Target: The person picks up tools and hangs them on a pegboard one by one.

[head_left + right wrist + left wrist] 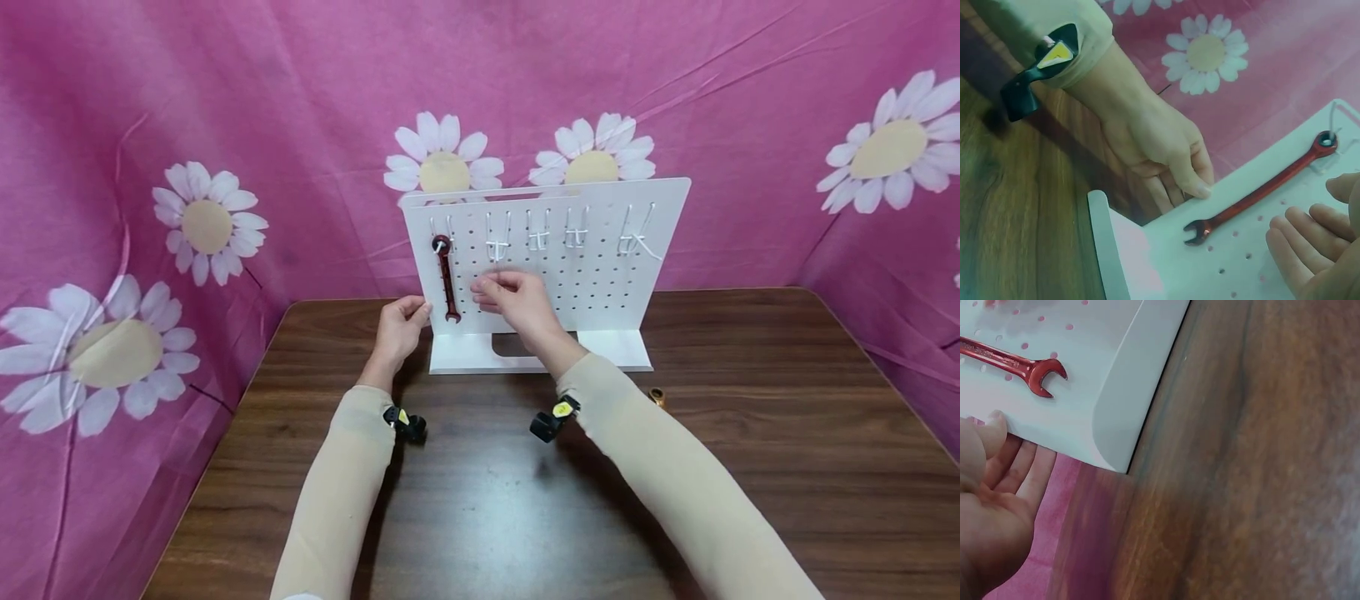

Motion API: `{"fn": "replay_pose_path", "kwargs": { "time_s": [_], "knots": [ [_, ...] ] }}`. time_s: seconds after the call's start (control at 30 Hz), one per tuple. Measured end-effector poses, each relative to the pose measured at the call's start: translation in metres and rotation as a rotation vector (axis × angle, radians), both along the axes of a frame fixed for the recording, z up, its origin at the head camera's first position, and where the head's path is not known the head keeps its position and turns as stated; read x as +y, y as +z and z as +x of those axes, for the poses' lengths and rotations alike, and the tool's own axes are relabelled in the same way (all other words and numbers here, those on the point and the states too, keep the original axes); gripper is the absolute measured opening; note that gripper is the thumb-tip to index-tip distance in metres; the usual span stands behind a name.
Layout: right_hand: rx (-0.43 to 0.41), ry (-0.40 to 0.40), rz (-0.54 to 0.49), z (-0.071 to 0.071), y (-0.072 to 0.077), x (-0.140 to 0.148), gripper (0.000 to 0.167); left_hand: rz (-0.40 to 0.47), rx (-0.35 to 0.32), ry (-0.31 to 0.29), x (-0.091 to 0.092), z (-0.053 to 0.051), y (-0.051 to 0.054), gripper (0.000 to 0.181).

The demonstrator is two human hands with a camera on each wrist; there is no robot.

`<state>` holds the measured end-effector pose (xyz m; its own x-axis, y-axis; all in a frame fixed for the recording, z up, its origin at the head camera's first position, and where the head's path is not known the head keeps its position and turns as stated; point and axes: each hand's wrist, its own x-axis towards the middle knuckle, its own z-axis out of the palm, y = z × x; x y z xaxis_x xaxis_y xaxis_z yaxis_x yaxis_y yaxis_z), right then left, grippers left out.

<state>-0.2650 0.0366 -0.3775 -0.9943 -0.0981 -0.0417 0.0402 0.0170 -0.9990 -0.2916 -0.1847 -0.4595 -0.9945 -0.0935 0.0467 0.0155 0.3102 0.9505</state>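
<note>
A red wrench [448, 283] hangs by its ring end from the leftmost hook of a white pegboard [600, 287], its open jaw pointing down. The left hand [397, 335] grips the board's left edge, thumb in front and fingers behind, as the left wrist view shows near the wrench [997, 355]. In front of the board, right of the wrench, the right hand [522, 308] is held with loosely bent fingers and nothing in them. In the right wrist view the wrench [1260, 190] lies between the left hand [1157, 140] and the right hand [1322, 250], touching neither.
Several white wire hooks [537, 240] line the board's upper part, with nothing hanging on them. A small gold-coloured object [657, 397] lies on the brown wooden table [765, 417], partly hidden by the right sleeve. Behind stands a pink cloth [480, 67] with white flowers.
</note>
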Motion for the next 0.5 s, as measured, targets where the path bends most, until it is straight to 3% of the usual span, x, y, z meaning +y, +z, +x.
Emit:
{"fn": "replay_pose_path", "kwargs": {
  "time_s": [0.17,0.5],
  "knots": [
    [0.028,0.039,-0.013,0.013,-0.002,0.026,0.035,-0.023,0.004,-0.024,-0.003,-0.001,0.001,0.027],
    [0.024,0.070,-0.001,0.047,-0.003,0.063,0.040,0.010,0.052,-0.014,0.001,0.000,0.009,0.029]
  ]
}}
